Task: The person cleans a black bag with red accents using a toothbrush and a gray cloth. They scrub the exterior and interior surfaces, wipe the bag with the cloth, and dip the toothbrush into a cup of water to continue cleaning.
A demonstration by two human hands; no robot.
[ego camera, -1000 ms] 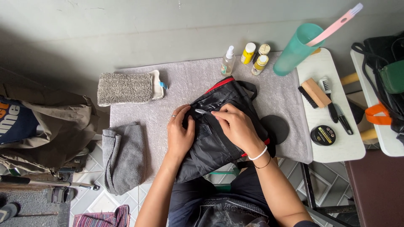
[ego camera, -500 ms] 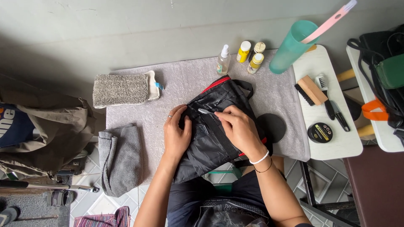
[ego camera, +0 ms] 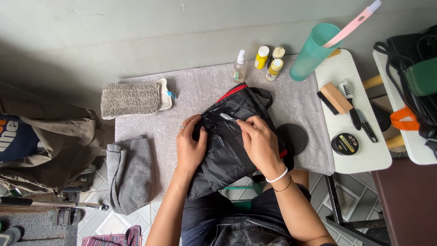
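Two hands are on the black bag (ego camera: 227,150) that lies in front of us on the grey towel (ego camera: 195,98) spread over the bench. Our left hand (ego camera: 190,146) lies flat and spread on the bag's left part, fingers loosely curled over its upper edge, pressing it down rather than gripping. Our right hand (ego camera: 258,141) is closed in a pinch near the top of the bag, finger and thumb meeting at a small silvery tab (ego camera: 226,117) that looks like a zip pull; we cannot tell how firmly it is held. The bag has a red trim along its upper edge and its lower end hangs off the near edge of the bench over our lap.

Left of the bag, a folded grey cloth (ego camera: 131,173) drapes over the bench edge, and a grey sponge pad (ego camera: 130,99) sits on a white tray beyond it. At the far edge stand a clear spray bottle (ego camera: 239,67) and three small yellow bottles (ego camera: 269,59), with a teal cup (ego camera: 313,51) holding a pink-handled brush. On the white side table (ego camera: 364,157) to the right lie a wooden brush (ego camera: 334,98), a dark-handled brush (ego camera: 353,109) and a round black tin (ego camera: 345,144).
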